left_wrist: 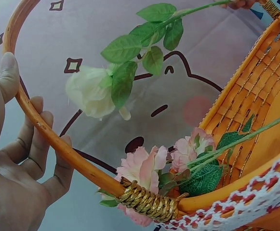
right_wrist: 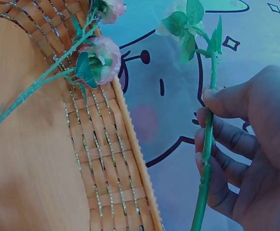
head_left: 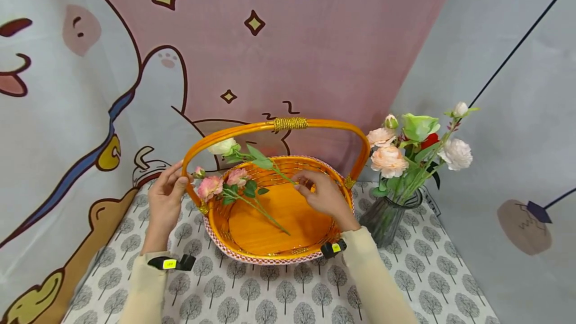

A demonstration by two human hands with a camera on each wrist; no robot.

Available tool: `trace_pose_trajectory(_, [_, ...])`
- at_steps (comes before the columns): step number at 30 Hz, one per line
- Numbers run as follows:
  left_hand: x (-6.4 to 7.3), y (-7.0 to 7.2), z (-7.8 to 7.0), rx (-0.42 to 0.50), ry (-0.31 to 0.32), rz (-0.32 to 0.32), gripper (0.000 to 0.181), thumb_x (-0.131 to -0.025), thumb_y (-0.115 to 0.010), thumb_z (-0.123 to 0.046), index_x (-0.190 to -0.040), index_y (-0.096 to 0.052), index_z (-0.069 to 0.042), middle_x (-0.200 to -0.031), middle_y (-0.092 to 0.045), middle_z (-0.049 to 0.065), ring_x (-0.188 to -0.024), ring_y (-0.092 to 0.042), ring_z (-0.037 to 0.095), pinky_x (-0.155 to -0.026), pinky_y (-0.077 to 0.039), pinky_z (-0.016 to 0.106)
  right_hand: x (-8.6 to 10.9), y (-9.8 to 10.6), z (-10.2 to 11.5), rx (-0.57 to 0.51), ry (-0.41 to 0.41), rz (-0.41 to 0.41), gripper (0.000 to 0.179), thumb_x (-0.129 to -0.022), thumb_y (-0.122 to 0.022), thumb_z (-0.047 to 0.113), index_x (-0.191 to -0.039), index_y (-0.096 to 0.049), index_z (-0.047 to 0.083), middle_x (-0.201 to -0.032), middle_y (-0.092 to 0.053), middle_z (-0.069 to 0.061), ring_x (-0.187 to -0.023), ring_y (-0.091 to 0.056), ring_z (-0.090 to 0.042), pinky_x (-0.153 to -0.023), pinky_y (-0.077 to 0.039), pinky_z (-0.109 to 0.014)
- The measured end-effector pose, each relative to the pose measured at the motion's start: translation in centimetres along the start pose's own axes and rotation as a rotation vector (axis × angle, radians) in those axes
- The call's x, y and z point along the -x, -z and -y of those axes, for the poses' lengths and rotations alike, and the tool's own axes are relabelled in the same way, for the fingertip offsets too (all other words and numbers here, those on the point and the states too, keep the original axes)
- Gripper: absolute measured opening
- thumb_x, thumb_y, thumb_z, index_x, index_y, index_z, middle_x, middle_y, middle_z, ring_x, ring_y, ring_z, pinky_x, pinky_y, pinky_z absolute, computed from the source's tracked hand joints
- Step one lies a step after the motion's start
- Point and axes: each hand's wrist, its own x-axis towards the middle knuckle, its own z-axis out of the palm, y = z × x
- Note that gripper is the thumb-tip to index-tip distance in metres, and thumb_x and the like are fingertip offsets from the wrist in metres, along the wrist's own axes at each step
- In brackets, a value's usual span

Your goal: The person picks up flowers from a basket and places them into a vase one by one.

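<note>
An orange woven basket [head_left: 279, 254] with a tall arched handle [head_left: 335, 123] stands on the table. My left hand [head_left: 167, 191] holds the handle's left side, the thumb in front and the fingers curled behind in the left wrist view. Between right thumb and fingers, my right hand [head_left: 321, 194] pinches the green stem of a white rose [left_wrist: 89, 91], whose bloom hangs over the basket's back left rim near the handle. A pink flower stem [head_left: 265, 211] with two open blooms and a bud lies in the basket, its heads leaning on the left rim.
Right of the basket stands a dark glass vase [head_left: 387, 219] with peach, green, red and white flowers [head_left: 389, 161]. A tree-print cloth [head_left: 267, 294] covers the table. Behind hangs a cartoon-printed curtain [head_left: 315, 49].
</note>
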Motion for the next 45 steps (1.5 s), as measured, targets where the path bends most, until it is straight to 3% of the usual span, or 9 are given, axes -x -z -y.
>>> trace_pose_trajectory(16, [0.1, -0.2, -0.2, 0.022, -0.02, 0.013, 0.038, -0.101, -0.058, -0.003, -0.14, -0.061, -0.001, -0.097, -0.073, -0.003, -0.094, -0.07, 0.01, -0.083, -0.055, 0.016, 3.8, 1.9, -0.9, 0.02, 0.052, -0.051, 0.017, -0.1, -0.068, 0.017, -0.117, -0.073, 0.021, -0.099, -0.07, 0.005, -0.077, -0.058, -0.015, -0.067, -0.049, -0.031])
trace_pose_trajectory(23, [0.4, 0.0, -0.1, 0.044, -0.02, 0.021, 0.038, -0.102, -0.057, -0.003, -0.14, -0.061, -0.003, -0.095, -0.073, -0.001, -0.094, -0.069, 0.01, -0.083, -0.055, 0.016, 5.2, 2.1, -1.5, 0.011, 0.067, -0.025, 0.018, -0.1, -0.068, 0.017, -0.118, -0.074, 0.018, -0.115, -0.073, 0.004, -0.094, -0.066, -0.016, -0.079, -0.054, -0.039])
trace_pose_trajectory(25, [0.4, 0.1, -0.1, 0.044, -0.024, 0.022, 0.038, -0.102, -0.057, -0.002, -0.14, -0.061, -0.002, -0.096, -0.073, -0.001, -0.094, -0.069, 0.011, -0.083, -0.055, 0.016, 5.6, 2.2, -1.7, 0.004, 0.068, -0.026, 0.019, -0.1, -0.068, 0.016, -0.118, -0.073, 0.02, -0.114, -0.073, 0.004, -0.093, -0.066, -0.015, -0.079, -0.054, -0.038])
trace_pose_trajectory(32, [0.3, 0.0, 0.0, 0.007, -0.008, 0.008, 0.039, -0.102, -0.057, -0.002, -0.141, -0.061, -0.003, -0.098, -0.073, -0.001, -0.095, -0.07, 0.01, -0.084, -0.055, 0.015, 6.8, 3.1, -2.4, -0.03, 0.037, -0.047, 0.02, -0.101, -0.067, 0.019, -0.119, -0.072, 0.023, -0.106, -0.072, 0.003, -0.07, -0.055, -0.013, -0.061, -0.048, -0.028])
trace_pose_trajectory(38, [0.1, -0.1, 0.1, 0.015, -0.013, 0.017, 0.039, -0.102, -0.056, -0.003, -0.141, -0.06, -0.003, -0.098, -0.073, -0.001, -0.094, -0.069, 0.005, -0.084, -0.055, 0.016, 7.4, 3.5, -2.7, -0.03, 0.013, -0.083, 0.02, -0.1, -0.069, 0.016, -0.117, -0.072, 0.025, -0.1, -0.068, 0.006, -0.079, -0.057, -0.011, -0.064, -0.048, -0.028])
trace_pose_trajectory(45, [0.0, 0.0, 0.0, 0.041, -0.025, 0.017, 0.039, -0.102, -0.056, -0.003, -0.141, -0.061, -0.002, -0.098, -0.073, -0.004, -0.095, -0.07, 0.011, -0.085, -0.056, 0.016, 8.0, 3.4, -3.3, -0.028, 0.038, -0.097, 0.02, -0.099, -0.069, 0.014, -0.114, -0.072, 0.027, -0.095, -0.066, 0.005, -0.074, -0.055, -0.011, -0.058, -0.047, -0.026])
